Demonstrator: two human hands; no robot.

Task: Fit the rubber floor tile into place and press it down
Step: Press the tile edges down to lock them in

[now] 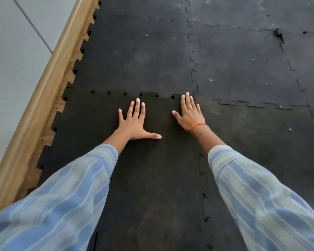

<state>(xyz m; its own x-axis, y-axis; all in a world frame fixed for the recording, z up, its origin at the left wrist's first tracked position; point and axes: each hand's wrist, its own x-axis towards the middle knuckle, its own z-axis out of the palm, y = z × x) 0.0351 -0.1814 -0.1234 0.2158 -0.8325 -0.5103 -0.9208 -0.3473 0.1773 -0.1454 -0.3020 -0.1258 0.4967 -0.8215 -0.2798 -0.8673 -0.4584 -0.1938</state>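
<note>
A dark rubber floor tile [149, 178] with jigsaw edges lies in front of me, darker than the tiles around it. Both my hands rest flat on it near its far edge. My left hand [135, 122] is spread palm down, thumb pointing right. My right hand [188, 113] lies palm down with its fingertips at the tile's far right corner, an orange band on the wrist. Small gaps show along the far seam [125, 93] where the teeth meet the tile beyond. Striped blue sleeves cover both forearms.
Greyer rubber tiles [243, 69] are laid beyond and to the right. A strip of bare wooden floor [60, 105] and a wooden skirting [43, 87] run along the left edge, with a grey wall [11, 51] behind. A torn spot [278, 34] marks a far tile.
</note>
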